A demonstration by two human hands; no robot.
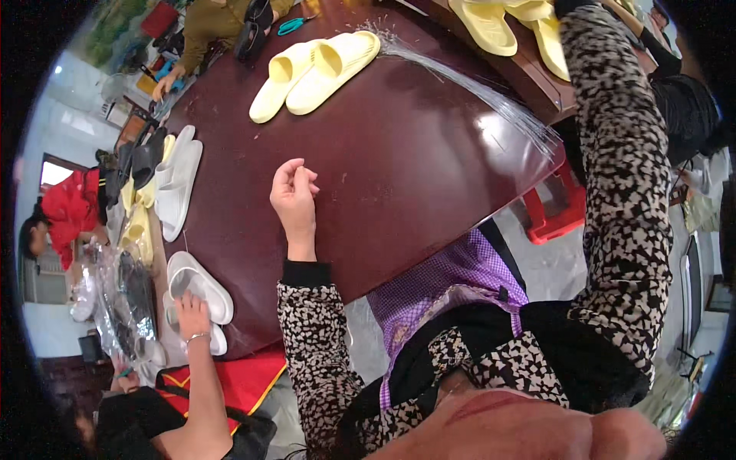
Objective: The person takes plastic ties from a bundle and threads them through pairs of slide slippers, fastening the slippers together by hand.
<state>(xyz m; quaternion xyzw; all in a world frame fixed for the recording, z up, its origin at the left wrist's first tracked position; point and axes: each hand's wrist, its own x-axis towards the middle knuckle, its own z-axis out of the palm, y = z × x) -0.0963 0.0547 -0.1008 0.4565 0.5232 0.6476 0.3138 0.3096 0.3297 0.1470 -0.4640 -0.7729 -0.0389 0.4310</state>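
**Left Hand Curled Over a Dark Worktop, Right Arm Stretched Far Out**

The left hand point(294, 193) is seen in the middle of the round, dark brown worktop point(399, 192). Its fingers are curled in loosely and the fingertips are pinched close together. Whether something tiny is held between them cannot be told. The wrist rests on the worktop, and a black cuff and a spotted black-and-cream sleeve are seen behind it.

The right arm, in the same spotted sleeve point(621, 153), is stretched up along the right side of the picture. The right hand is hidden past the top edge, so it cannot be told if it is open or closed.

A bundle of thin, shiny clear strands point(475, 88) is laid across the worktop, well apart from the left hand. One end lies just beside a pair of pale yellow slippers point(318, 69), which are set side by side. More pale yellow slippers point(510, 27) are seen at the top, near the right arm. Teal scissors point(293, 24) lie at the far edge.

White slippers point(180, 184) are lined up at the left rim. Another person's hand point(192, 314), with a thin bracelet, is placed on a white slipper point(201, 285) at the near left. A purple checked apron point(445, 287) is seen below the worktop.
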